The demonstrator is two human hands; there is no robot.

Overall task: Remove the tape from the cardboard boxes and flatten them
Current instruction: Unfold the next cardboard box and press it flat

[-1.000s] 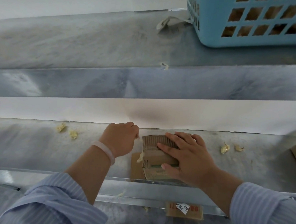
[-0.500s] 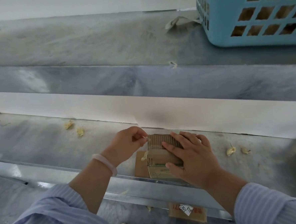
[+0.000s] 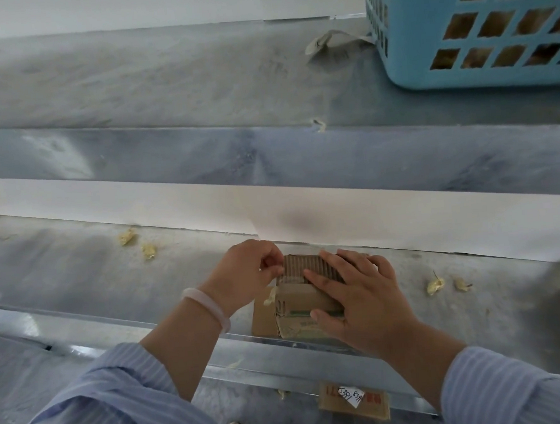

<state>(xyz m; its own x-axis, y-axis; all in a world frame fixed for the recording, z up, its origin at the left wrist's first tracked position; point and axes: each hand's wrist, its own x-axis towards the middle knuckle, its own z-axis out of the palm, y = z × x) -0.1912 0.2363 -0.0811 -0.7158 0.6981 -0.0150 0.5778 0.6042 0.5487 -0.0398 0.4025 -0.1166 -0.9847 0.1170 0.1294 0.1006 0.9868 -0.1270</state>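
Dull grey metal runs across everything I can see: a stepped workbench (image 3: 63,274) with a white strip along the back of its lower shelf, a blue basket (image 3: 426,55) on the upper level at far right, and yellowish tape scraps (image 3: 126,236) scattered on the shelf. The small cardboard box (image 3: 295,294) sits near the shelf's front lip, on top of a flat cardboard piece (image 3: 262,317), directly between the two hands. The right hand (image 3: 359,292) lies flat over the box's top and right side, fingers straight and spread and the thumb on the near face, pinning it down rather than gripping it. The left hand (image 3: 246,273) is curled tight, thumb and forefinger pinched together right at the left edge of the corrugated flap (image 3: 300,266) at the box's far end. A pale sliver shows between them, which I take for a tape end (image 3: 261,269), though it is too small to be sure. What matters to me is that the box lies immediately to the right of that pinch, its long axis running away from the body. I judge a peel would have to go leftward, away from the pinning hand.
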